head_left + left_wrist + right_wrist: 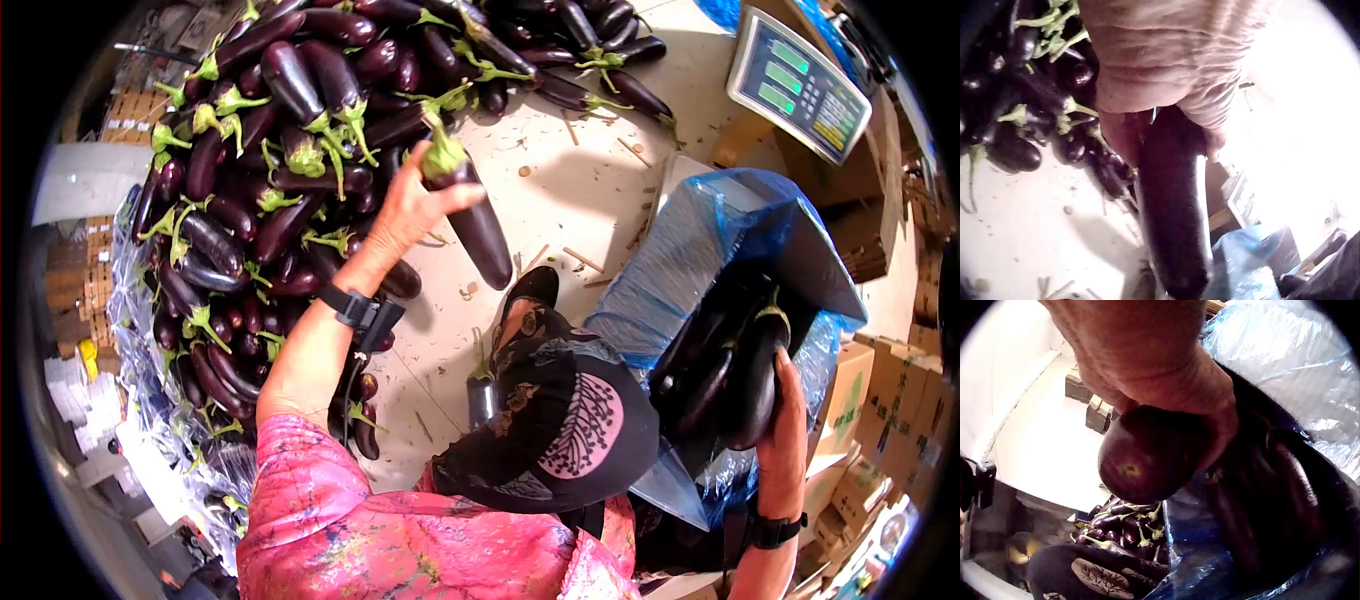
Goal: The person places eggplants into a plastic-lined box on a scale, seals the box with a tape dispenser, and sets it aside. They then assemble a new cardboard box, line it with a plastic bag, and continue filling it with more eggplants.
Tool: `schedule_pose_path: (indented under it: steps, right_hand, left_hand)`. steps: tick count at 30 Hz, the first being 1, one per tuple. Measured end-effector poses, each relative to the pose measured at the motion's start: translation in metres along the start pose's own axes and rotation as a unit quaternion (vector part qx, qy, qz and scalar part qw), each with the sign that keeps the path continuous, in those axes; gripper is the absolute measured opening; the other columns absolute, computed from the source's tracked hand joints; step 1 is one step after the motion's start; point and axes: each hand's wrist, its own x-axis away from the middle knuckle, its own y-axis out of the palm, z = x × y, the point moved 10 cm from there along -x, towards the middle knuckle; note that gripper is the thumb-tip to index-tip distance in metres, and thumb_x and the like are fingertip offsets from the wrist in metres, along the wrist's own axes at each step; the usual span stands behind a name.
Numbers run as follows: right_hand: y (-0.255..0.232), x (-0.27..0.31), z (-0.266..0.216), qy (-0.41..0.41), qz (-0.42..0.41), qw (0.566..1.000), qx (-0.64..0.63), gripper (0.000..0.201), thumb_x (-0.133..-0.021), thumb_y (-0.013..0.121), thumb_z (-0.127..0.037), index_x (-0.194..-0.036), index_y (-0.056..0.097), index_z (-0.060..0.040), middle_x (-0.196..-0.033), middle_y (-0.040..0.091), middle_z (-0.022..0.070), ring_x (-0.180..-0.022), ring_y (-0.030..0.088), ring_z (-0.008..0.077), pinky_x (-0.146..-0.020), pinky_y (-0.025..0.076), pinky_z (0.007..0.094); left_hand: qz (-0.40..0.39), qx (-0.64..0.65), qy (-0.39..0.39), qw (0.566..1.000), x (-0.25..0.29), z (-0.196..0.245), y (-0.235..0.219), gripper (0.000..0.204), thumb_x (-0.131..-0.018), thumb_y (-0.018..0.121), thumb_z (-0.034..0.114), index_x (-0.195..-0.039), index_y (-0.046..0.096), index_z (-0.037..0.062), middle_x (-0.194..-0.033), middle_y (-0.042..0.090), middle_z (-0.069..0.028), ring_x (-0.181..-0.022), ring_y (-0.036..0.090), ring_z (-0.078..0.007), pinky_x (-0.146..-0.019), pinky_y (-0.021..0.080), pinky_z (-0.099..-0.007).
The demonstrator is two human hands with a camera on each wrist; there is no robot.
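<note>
My left hand (415, 205) grips a large dark eggplant (478, 232) near its green cap, its blunt end pointing down over the pale floor. In the left wrist view, the fingers and thumb wrap the top of that eggplant (1175, 212). At the right, my right hand (787, 400) holds another eggplant (757, 385) at the box lined with blue plastic (665, 240). The right wrist view shows this eggplant's round end (1138, 459) under the curled hand. More eggplants (700, 390) lie inside the liner, partly in shadow.
A big heap of eggplants (230, 220) covers the left and back. One loose eggplant (483, 398) lies on the floor by the person's leg. A digital scale (798, 85) stands at the back right, with cardboard boxes (905, 400) along the right. Stem bits litter the floor.
</note>
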Motion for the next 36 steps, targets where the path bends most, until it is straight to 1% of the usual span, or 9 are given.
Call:
schedule_pose_path:
  steps: [6,9,13,14,15,17,25,29,36]
  right_hand:
    - [-0.007,0.002,0.0,0.004,0.005,0.999,-0.032,0.043,-0.102,0.058,-0.03,-0.135,0.058,-0.0033,-0.123,0.068,0.0103,-0.108,0.068,0.0192,-0.096,0.054,0.0322]
    - [-0.012,0.007,-0.013,-0.008,0.025,0.999,-0.021,0.041,-0.101,0.059,-0.03,-0.132,0.059,-0.0027,-0.119,0.07,0.0107,-0.104,0.069,0.0178,-0.09,0.056,0.0311]
    - [-0.027,0.014,-0.036,-0.039,0.043,0.993,-0.099,0.045,-0.099,0.059,-0.034,-0.128,0.059,0.0011,-0.103,0.073,0.0158,-0.083,0.074,0.0226,-0.076,0.062,0.0338]
    - [-0.03,0.017,-0.038,-0.032,0.045,0.994,-0.097,0.046,-0.1,0.058,-0.035,-0.128,0.059,0.0018,-0.102,0.072,0.0168,-0.083,0.074,0.0238,-0.075,0.062,0.0344]
    - [-0.032,0.021,-0.039,-0.024,0.045,0.994,-0.096,0.047,-0.1,0.058,-0.036,-0.128,0.058,0.0024,-0.102,0.072,0.0178,-0.083,0.074,0.025,-0.075,0.062,0.035]
    - [-0.038,0.026,-0.04,-0.038,0.053,0.993,-0.099,0.049,-0.1,0.057,-0.037,-0.128,0.057,0.0025,-0.101,0.072,0.0189,-0.082,0.073,0.0257,-0.075,0.062,0.0349]
    - [-0.054,0.061,-0.062,-0.075,0.09,0.982,-0.149,0.053,-0.102,0.049,-0.041,-0.131,0.054,0.0041,-0.095,0.07,0.0264,-0.076,0.073,0.0315,-0.07,0.061,0.0347]
    - [-0.048,0.072,-0.065,-0.051,0.055,0.981,-0.181,0.057,-0.103,0.044,-0.042,-0.129,0.054,0.007,-0.095,0.07,0.0267,-0.076,0.073,0.0314,-0.069,0.061,0.0347]
    - [-0.047,0.079,-0.058,-0.071,0.111,0.984,-0.117,0.052,-0.101,0.05,-0.039,-0.128,0.057,0.0045,-0.102,0.071,0.0205,-0.084,0.071,0.0245,-0.075,0.058,0.0303]
  left_hand:
    - [-0.073,0.224,-0.023,0.972,-0.018,0.079,0.037,0.055,-0.089,0.072,0.045,-0.126,0.057,0.0075,-0.104,0.062,-0.0011,-0.089,0.063,-0.011,-0.074,0.056,-0.0281]
    - [-0.13,0.228,0.002,0.965,-0.017,0.129,0.081,0.051,-0.089,0.068,0.033,-0.131,0.055,0.0076,-0.105,0.064,-0.0025,-0.088,0.065,-0.0119,-0.068,0.056,-0.0272]
    - [-0.307,0.024,0.102,0.946,0.002,0.2,0.158,0.053,-0.082,0.074,0.026,-0.128,0.056,0.0062,-0.103,0.064,-0.0047,-0.087,0.062,-0.0089,-0.065,0.052,-0.0242]
    - [-0.328,-0.015,0.092,0.94,0.012,0.213,0.181,0.054,-0.081,0.076,0.027,-0.126,0.055,0.0043,-0.099,0.065,-0.0044,-0.087,0.063,-0.0128,-0.069,0.054,-0.0295]
    - [-0.297,-0.053,0.225,0.927,0.016,0.221,0.203,0.057,-0.081,0.075,0.033,-0.124,0.054,0.0026,-0.098,0.067,-0.0088,-0.086,0.067,-0.022,-0.074,0.055,-0.0361]
    - [-0.35,-0.194,0.236,0.886,0.035,0.229,0.249,0.062,-0.08,0.074,0.039,-0.126,0.053,0.0019,-0.096,0.069,-0.0162,-0.087,0.069,-0.0318,-0.08,0.055,-0.0403]
    - [-0.571,-0.41,0.024,0.711,0.075,0.125,0.397,0.077,-0.088,0.069,0.054,-0.126,0.052,-0.0102,-0.094,0.072,-0.0223,-0.062,0.072,-0.0315,-0.066,0.062,-0.0417]
    - [-0.554,-0.397,0.026,0.732,0.078,0.123,0.413,0.084,-0.091,0.066,0.056,-0.136,0.044,-0.0117,-0.113,0.067,-0.0285,-0.065,0.072,-0.0324,-0.064,0.061,-0.0414]
    - [-0.595,-0.337,0.004,0.729,0.08,0.104,0.409,0.074,-0.09,0.07,0.05,-0.124,0.052,-0.0137,-0.087,0.072,-0.023,-0.065,0.073,-0.0313,-0.06,0.061,-0.039]
